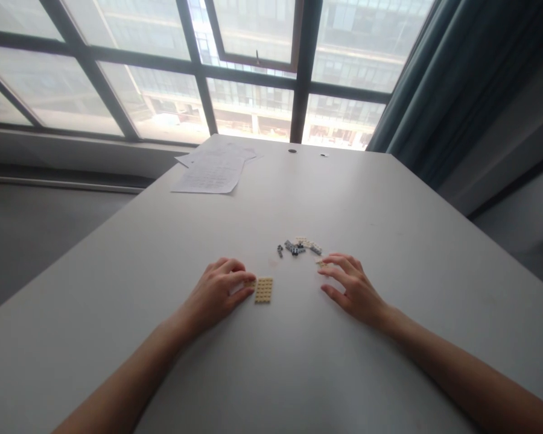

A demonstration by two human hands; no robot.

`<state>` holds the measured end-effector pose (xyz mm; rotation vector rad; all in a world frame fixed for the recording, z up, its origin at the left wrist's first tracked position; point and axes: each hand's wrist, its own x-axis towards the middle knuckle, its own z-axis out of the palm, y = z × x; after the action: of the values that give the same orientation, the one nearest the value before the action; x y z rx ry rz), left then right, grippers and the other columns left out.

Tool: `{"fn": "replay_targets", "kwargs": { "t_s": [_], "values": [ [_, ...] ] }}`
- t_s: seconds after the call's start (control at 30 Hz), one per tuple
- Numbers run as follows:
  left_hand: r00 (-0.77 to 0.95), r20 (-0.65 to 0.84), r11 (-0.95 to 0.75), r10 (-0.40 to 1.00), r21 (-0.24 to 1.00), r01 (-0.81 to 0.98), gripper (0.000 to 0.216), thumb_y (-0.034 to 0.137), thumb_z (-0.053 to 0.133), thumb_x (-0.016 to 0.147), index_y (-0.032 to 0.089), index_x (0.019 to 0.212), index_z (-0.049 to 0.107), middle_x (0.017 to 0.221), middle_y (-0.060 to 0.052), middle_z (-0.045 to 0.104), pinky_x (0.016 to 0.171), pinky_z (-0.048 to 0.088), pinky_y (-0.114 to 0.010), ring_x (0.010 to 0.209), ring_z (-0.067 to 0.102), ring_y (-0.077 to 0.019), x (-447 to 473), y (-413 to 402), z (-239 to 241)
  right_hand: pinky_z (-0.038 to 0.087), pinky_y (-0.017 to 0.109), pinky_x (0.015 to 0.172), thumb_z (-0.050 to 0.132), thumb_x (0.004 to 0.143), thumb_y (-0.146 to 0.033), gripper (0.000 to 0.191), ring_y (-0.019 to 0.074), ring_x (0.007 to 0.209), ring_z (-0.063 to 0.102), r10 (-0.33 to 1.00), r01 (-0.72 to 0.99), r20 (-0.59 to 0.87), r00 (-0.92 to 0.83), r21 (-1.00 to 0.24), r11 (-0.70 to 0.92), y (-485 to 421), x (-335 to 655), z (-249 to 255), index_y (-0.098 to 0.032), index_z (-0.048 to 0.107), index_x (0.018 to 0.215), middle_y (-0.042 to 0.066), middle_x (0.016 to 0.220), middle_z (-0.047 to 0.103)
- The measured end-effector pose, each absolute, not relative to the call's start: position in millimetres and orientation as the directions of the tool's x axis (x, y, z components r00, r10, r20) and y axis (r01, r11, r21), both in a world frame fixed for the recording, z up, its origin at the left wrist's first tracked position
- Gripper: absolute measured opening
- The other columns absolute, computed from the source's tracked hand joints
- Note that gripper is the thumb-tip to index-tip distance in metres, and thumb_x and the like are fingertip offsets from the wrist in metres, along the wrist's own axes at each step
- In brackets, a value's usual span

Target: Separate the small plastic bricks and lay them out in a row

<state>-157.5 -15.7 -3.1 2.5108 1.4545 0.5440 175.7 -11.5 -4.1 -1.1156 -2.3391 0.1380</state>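
A wide, dark-framed window [301, 84] is filling the background, with a building showing pale through the glass, and a long blue-grey fabric curtain [420, 78] is hanging on the right. Below it, a smooth white counter [339, 205] is stretching away, narrowing toward its far edge. Several loose white printed paper sheets [210, 175] are overlapping by the far left corner, and two small round fittings, one dark [292, 150] and one pale [324, 155], are sitting near the far edge. Well in from the left and right edges, a flat rectangular tan studded plastic plate [263, 290] is lying between the hands, nearer the left one. The left hand [219, 286] is pinching a smaller tan studded piece [250, 283] between thumb and fingers, just beside the plate's left side. The right hand [349, 283] is hovering low with its fingers spread and its thumb apart, its fingertips partly covering a small cream plastic piece [319, 261]; whether they are touching it is hard to tell. Farther toward the far edge, a loose cluster of small grey, black and cream plastic pieces [294, 247] is lying, with one small dark grey piece [280, 251] resting just left of it.
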Motion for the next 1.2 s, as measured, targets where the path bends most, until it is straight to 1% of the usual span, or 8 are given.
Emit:
{"fn": "replay_targets", "kwargs": {
  "t_s": [0.27, 0.47, 0.63, 0.8, 0.97, 1.03, 1.1, 1.2],
  "values": [
    [0.448, 0.232, -0.504, 0.863, 0.365, 0.783, 0.024, 0.041, 0.054, 0.086, 0.028, 0.098, 0.070, 0.100, -0.005, 0.064, 0.086, 0.042, -0.036, 0.094, 0.054, -0.0212, -159.8, -13.2, -3.3, 0.039, 0.049, 0.098, 0.058, 0.086, -0.029, 0.022, 0.0277, 0.115, 0.050, 0.818, 0.767, 0.427, -0.384, -0.345, 0.540, 5.5, 201.0, -12.8, -0.023, 0.065, 0.106, 0.010, 0.117, 0.060],
    [0.416, 0.248, -0.484, 0.875, 0.416, 0.770, 0.036, 0.047, 0.057, 0.083, 0.026, 0.112, 0.065, 0.106, -0.007, 0.064, 0.089, 0.044, -0.037, 0.100, 0.054, -0.0232, -162.8, -12.0, -5.3, 0.039, 0.050, 0.098, 0.055, 0.086, -0.024, 0.023, 0.0260, 0.112, 0.052, 0.861, 0.769, 0.380, -0.338, -0.415, 0.486, 36.2, 205.9, -8.8, -0.022, 0.066, 0.107, 0.009, 0.117, 0.061],
    [0.437, 0.270, -0.513, 0.858, 0.400, 0.759, 0.034, 0.045, 0.055, 0.085, 0.025, 0.111, 0.064, 0.107, -0.007, 0.064, 0.090, 0.043, -0.038, 0.101, 0.054, -0.0233, -155.7, -12.3, 0.8, 0.040, 0.046, 0.100, 0.060, 0.082, -0.019, 0.024, 0.0237, 0.113, 0.052, 0.856, 0.717, 0.275, -0.438, -0.466, 0.518, 46.8, 205.6, 0.3, -0.022, 0.066, 0.105, 0.008, 0.117, 0.061],
    [0.474, 0.316, -0.566, 0.822, 0.359, 0.742, 0.028, 0.041, 0.055, 0.087, 0.024, 0.107, 0.065, 0.105, -0.007, 0.064, 0.088, 0.043, -0.037, 0.100, 0.053, -0.0230, -136.3, -9.3, 11.3, 0.035, 0.048, 0.103, 0.068, 0.079, -0.027, 0.035, 0.0253, 0.121, 0.045, 0.796, 0.682, 0.236, -0.558, -0.416, 0.601, 37.6, 202.7, -0.7, -0.025, 0.063, 0.113, 0.009, 0.125, 0.056],
    [0.494, 0.333, -0.592, 0.803, 0.355, 0.723, 0.025, 0.036, 0.054, 0.087, 0.023, 0.105, 0.065, 0.103, -0.007, 0.065, 0.088, 0.043, -0.038, 0.099, 0.053, -0.0227, -128.3, -2.4, 15.7, 0.032, 0.049, 0.103, 0.068, 0.079, -0.022, 0.027, 0.0254, 0.124, 0.042, 0.791, 0.687, 0.243, -0.562, -0.396, 0.610, 32.8, 195.9, -1.2, -0.025, 0.065, 0.105, 0.008, 0.125, 0.057],
    [0.474, 0.353, -0.585, 0.806, 0.361, 0.726, 0.024, 0.034, 0.053, 0.087, 0.022, 0.104, 0.065, 0.102, -0.007, 0.065, 0.087, 0.043, -0.038, 0.099, 0.053, -0.0228, -131.8, -0.6, 14.7, 0.030, 0.050, 0.104, 0.069, 0.077, -0.023, 0.025, 0.0259, 0.125, 0.041, 0.800, 0.661, 0.261, -0.541, -0.456, 0.596, 28.4, 190.9, 0.8, -0.024, 0.066, 0.103, 0.008, 0.123, 0.057],
    [0.443, 0.377, -0.571, 0.813, 0.375, 0.730, 0.023, 0.033, 0.053, 0.087, 0.021, 0.102, 0.066, 0.102, -0.007, 0.065, 0.086, 0.044, -0.038, 0.098, 0.053, -0.0227, -136.7, 0.4, 12.9, 0.029, 0.050, 0.105, 0.072, 0.075, -0.026, 0.025, 0.0264, 0.123, 0.042, 0.824, 0.581, 0.275, -0.496, -0.599, 0.550, 21.4, 182.8, 2.9, -0.024, 0.068, 0.099, 0.009, 0.121, 0.058],
    [0.411, 0.406, -0.562, 0.816, 0.392, 0.729, 0.022, 0.033, 0.053, 0.088, 0.021, 0.101, 0.066, 0.101, -0.007, 0.064, 0.086, 0.045, -0.037, 0.097, 0.054, -0.0222, -141.3, 0.4, 10.7, 0.034, 0.045, 0.102, 0.073, 0.074, -0.039, 0.028, 0.0247, 0.114, 0.052, 0.889, 0.170, 0.207, -0.410, -0.940, 0.297, 9.1, 165.6, 5.0, -0.023, 0.069, 0.096, 0.009, 0.117, 0.061]
  ]
}}
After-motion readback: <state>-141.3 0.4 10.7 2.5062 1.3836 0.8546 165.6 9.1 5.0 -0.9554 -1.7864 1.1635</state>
